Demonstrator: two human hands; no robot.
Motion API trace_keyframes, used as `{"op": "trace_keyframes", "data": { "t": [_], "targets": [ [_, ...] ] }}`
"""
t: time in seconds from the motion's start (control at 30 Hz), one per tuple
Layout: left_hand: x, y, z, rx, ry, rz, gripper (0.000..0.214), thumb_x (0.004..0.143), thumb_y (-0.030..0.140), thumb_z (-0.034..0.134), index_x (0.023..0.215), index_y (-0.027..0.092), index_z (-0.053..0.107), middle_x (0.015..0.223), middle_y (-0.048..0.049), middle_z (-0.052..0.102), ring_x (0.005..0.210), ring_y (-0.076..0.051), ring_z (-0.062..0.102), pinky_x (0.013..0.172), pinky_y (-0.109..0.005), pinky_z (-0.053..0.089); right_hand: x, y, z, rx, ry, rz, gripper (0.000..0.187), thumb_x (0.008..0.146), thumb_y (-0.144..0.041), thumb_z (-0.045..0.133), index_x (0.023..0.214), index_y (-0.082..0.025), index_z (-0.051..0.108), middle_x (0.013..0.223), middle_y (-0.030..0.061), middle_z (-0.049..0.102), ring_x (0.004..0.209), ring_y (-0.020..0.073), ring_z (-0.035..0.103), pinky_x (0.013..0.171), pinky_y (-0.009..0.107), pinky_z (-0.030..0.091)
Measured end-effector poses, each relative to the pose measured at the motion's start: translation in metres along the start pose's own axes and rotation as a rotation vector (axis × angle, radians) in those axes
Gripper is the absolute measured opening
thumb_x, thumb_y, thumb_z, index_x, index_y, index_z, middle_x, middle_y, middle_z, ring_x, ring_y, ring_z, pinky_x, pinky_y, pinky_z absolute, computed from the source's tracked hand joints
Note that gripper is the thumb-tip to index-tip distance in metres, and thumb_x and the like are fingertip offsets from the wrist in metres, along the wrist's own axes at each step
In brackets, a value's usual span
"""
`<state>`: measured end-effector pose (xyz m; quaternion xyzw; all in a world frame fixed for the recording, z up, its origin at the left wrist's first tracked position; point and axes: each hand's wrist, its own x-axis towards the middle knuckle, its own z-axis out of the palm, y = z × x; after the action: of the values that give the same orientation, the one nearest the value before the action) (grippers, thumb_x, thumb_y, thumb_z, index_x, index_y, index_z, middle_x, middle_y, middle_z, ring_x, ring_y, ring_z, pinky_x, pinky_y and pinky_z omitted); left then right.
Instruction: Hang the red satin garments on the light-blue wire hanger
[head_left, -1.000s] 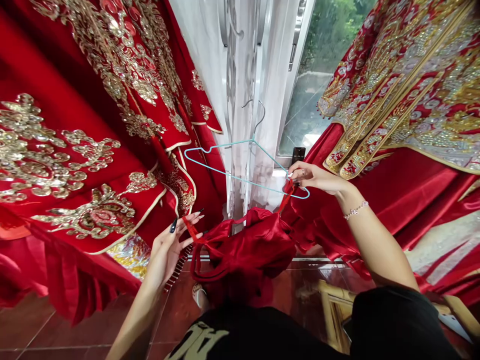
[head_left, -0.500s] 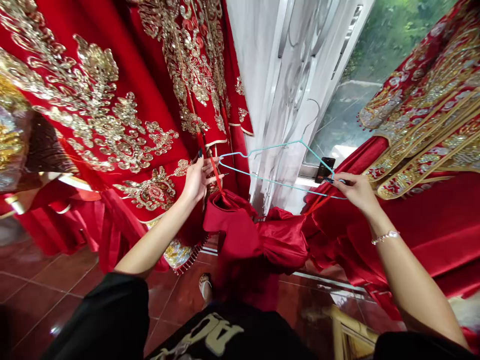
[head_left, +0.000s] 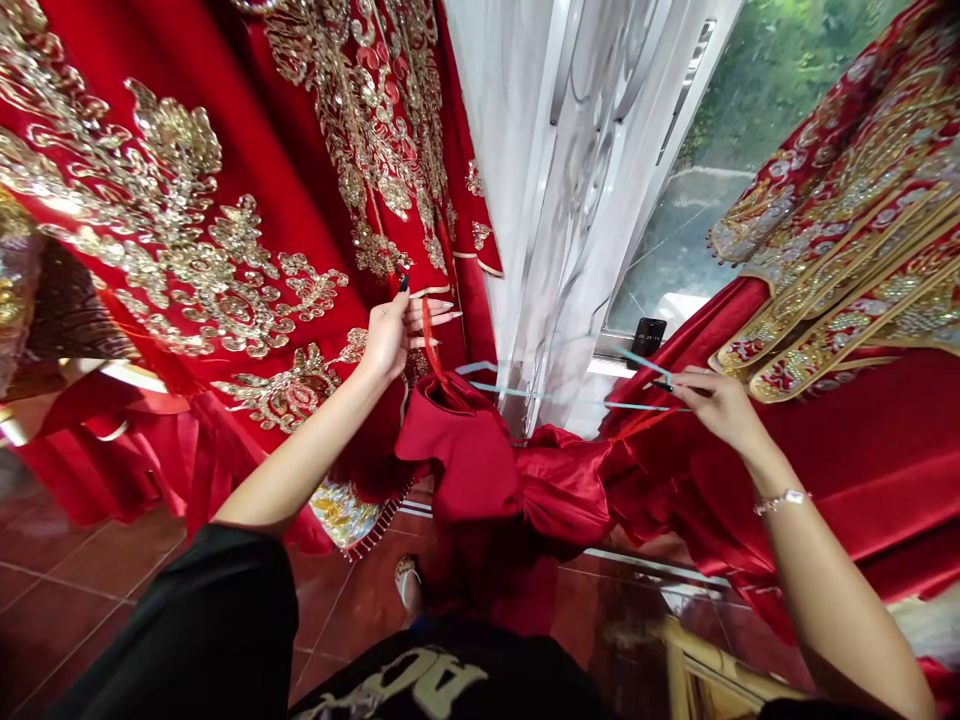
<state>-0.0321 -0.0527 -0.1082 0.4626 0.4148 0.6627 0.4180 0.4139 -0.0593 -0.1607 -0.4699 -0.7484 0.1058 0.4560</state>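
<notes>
A light-blue clothes hanger [head_left: 600, 403], partly blurred, spans the space above a bunched red satin garment [head_left: 480, 440]. My right hand [head_left: 712, 400] pinches the hanger's right end, where a thin red strap [head_left: 637, 425] also runs up from the cloth. On the other side, my left hand [head_left: 397, 335] holds up a red loop strap [head_left: 428, 330] of the garment, which passes over its fairly straight fingers. The hanger's left end sits just right of that strap, apart from my left fingers. Its hook is too blurred to make out.
Red gowns with gold sequin embroidery [head_left: 187, 230] hang at the left, and another embroidered red garment [head_left: 840, 240] at the right. Behind are a white sheer curtain [head_left: 517, 200], a window and a dark phone-like device [head_left: 649, 335]. A wooden frame [head_left: 675, 660] stands low right.
The hanger's left end has left my left fingers and dropped slightly to the right. The hanger has tipped down and blurred. My right hand has lowered a little; my left hand still holds the strap.
</notes>
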Motion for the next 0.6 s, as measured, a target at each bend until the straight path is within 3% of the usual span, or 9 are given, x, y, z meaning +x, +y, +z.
{"op": "trace_keyframes", "data": {
  "t": [0.23,0.43,0.6],
  "targets": [
    [-0.011,0.004,0.003,0.071,-0.072,0.000,0.056,0.097,0.057,0.049,0.101,0.007,0.072,0.100,-0.0214,0.078,0.109,-0.033,0.073,0.067,-0.033,0.066,-0.015,-0.005,0.006,0.056,0.033,0.067,0.024,0.077,-0.045,0.067,0.075,-0.024,0.080,0.085,0.0065,0.079,0.082,0.0265,0.072,0.082,0.042,0.057],
    [-0.011,0.016,0.008,0.048,-0.099,0.068,0.052,0.097,0.054,0.050,0.102,0.007,0.072,0.108,-0.0211,0.077,0.118,-0.032,0.069,0.076,-0.039,0.066,0.018,-0.021,0.005,0.033,0.026,0.051,0.022,0.076,-0.041,0.065,0.075,-0.023,0.078,0.082,0.0050,0.079,0.082,0.0285,0.073,0.079,0.041,0.058],
    [-0.018,0.027,0.014,0.074,-0.093,0.046,0.045,0.095,0.050,0.056,0.103,0.008,0.072,0.109,-0.0192,0.076,0.120,-0.032,0.067,0.079,-0.042,0.066,0.034,-0.026,0.000,0.036,-0.072,0.045,0.024,0.077,-0.043,0.064,0.070,-0.024,0.076,0.075,0.0039,0.077,0.081,0.0289,0.073,0.078,0.041,0.057]
  ]
}}
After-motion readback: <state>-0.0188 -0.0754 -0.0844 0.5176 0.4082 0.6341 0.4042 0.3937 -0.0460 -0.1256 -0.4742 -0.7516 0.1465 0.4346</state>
